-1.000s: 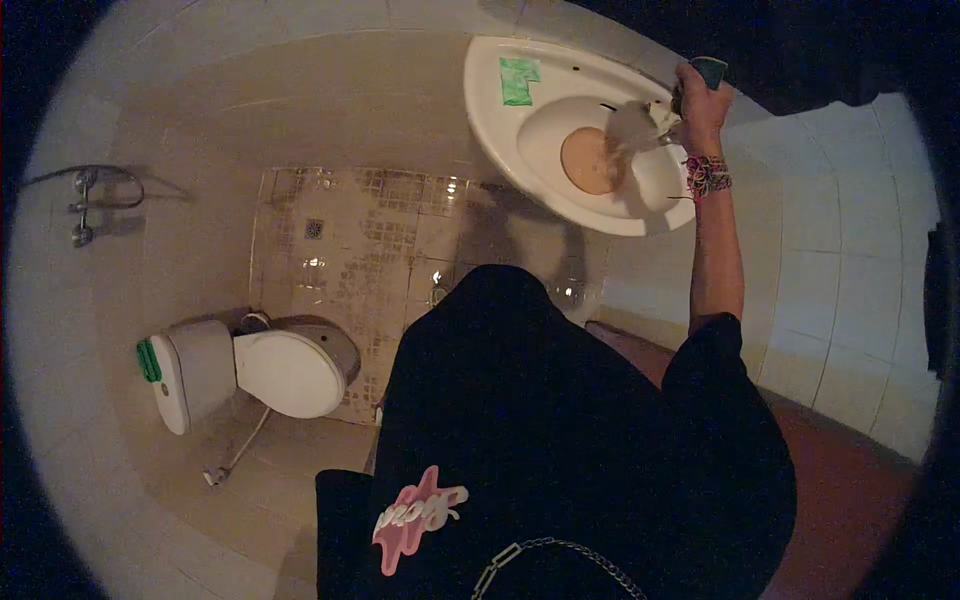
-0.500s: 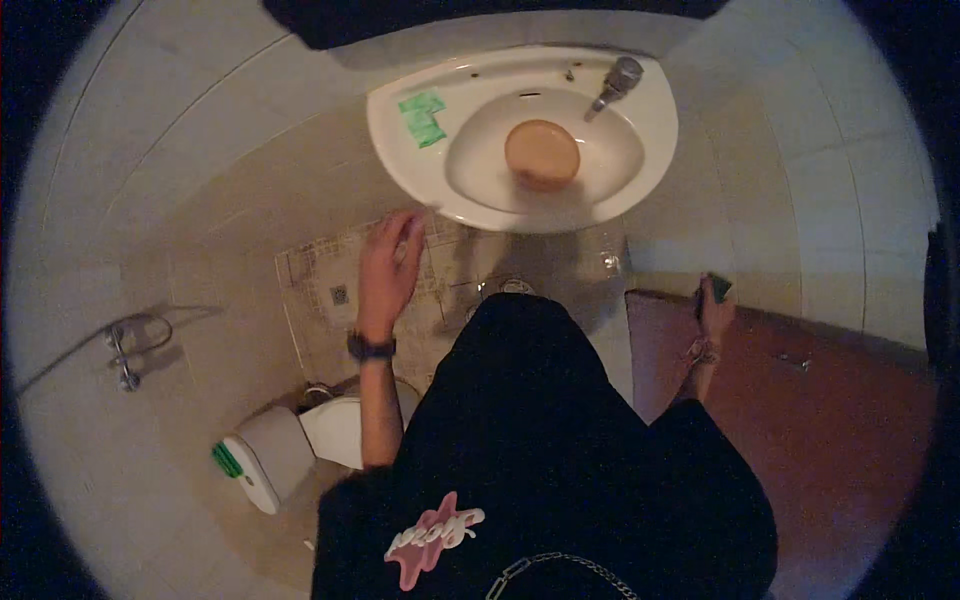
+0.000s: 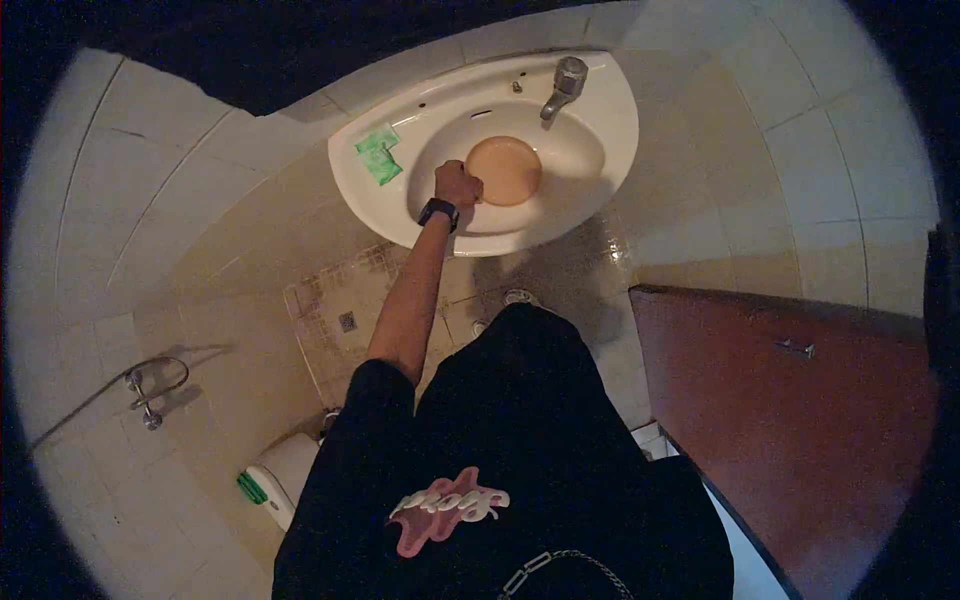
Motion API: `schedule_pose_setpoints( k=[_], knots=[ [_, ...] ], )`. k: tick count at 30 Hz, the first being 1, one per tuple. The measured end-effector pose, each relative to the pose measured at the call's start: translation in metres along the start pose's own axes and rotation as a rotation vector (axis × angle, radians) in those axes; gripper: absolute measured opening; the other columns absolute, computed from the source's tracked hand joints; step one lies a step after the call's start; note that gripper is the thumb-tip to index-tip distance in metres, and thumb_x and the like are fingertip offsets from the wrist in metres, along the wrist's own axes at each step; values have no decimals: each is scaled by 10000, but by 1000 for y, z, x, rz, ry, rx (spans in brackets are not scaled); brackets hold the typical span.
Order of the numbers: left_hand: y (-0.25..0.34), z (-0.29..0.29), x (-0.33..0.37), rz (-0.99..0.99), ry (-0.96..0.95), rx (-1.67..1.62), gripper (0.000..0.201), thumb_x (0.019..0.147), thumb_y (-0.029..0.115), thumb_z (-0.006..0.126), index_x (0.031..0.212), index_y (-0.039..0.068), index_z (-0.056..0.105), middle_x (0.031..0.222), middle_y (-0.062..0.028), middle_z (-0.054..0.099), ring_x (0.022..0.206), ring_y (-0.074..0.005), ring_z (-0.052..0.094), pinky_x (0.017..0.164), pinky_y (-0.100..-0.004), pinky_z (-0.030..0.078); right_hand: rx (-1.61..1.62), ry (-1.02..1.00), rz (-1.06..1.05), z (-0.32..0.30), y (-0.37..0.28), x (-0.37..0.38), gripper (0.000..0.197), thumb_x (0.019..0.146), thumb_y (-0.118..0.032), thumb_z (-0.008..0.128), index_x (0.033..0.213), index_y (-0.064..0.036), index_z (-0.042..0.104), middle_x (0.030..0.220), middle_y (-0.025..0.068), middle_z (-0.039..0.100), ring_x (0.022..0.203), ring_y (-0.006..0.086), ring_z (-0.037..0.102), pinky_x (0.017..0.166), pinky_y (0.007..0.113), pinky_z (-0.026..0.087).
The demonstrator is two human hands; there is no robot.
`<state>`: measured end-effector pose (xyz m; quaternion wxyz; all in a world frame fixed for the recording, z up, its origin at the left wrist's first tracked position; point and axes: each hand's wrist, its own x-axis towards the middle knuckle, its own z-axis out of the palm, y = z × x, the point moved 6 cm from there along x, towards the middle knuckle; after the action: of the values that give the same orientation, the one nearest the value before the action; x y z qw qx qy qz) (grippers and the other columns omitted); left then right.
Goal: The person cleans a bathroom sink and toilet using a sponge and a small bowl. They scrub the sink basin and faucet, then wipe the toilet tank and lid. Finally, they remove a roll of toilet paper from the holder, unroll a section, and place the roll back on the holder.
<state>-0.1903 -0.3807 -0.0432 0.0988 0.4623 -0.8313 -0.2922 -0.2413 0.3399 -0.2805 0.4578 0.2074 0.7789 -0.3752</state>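
Left hand: left hand [image 3: 459,184] is stretched out over the sink, fingers curled into a loose fist at the rim of the brown bowl; whether the fingers actually grip the bowl's edge cannot be told from above.
Wrist: dark watch [image 3: 438,212] strapped just behind the left hand.
Right hand: out of sight, so its state cannot be told.
Bowl: round brown bowl [image 3: 506,170] sitting inside the basin, below the tap, touching or just beside the left knuckles.
Sink: white sink [image 3: 600,110] fixed to the tiled wall, oval basin in the middle.
Tap: metal tap [image 3: 563,85] on the back ledge, spout pointing down toward the bowl.
Ledge item: green packet [image 3: 379,154] lying flat on the sink's left ledge, near the left hand but apart from it.
Floor: patterned tiles under the sink, one shoe tip [image 3: 519,297] showing below the basin.
Door: brown door [image 3: 800,400] to the right, well apart from the sink.
Toilet: white toilet [image 3: 285,475] at lower left, a green object resting on it.
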Motion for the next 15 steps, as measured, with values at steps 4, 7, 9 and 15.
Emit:
schedule_pose_setpoints(
  k=[4, 7, 9, 15],
  knots=[
    [15, -27, -8, 140, 71, -89, 199, 597, 156, 643, 516, -16, 584, 512, -141, 599, 474, -225, 621, 547, -321, 536, -20, -25, -13, 1, -40, -1, 287, 859, -410, 595, 923, -130, 589, 764, 18, 596, 642, 134, 547, 573, 295, 445],
    [21, -56, -16, 90, 38, -161, 219, 638, 160, 633, 545, -35, 598, 496, -117, 599, 444, -198, 613, 508, -302, 526, -37, -43, -51, 3, -80, 3, 295, 861, -413, 591, 932, -126, 590, 778, 21, 598, 653, 138, 548, 583, 296, 446],
    [29, -86, -25, 58, -4, -261, 231, 673, 159, 620, 579, -52, 613, 495, -115, 602, 445, -178, 619, 500, -285, 522, -53, -55, -84, 6, -106, 7, 301, 862, -415, 588, 939, -124, 590, 787, 23, 599, 661, 141, 549, 590, 297, 447],
    [41, -197, -86, -16, 57, -390, 217, 748, 137, 577, 747, -58, 673, 533, -94, 632, 507, -141, 650, 544, -267, 531, -112, -107, -194, 20, -197, 18, 320, 866, -422, 579, 958, -116, 590, 814, 28, 602, 685, 149, 552, 610, 299, 450]
  ],
)
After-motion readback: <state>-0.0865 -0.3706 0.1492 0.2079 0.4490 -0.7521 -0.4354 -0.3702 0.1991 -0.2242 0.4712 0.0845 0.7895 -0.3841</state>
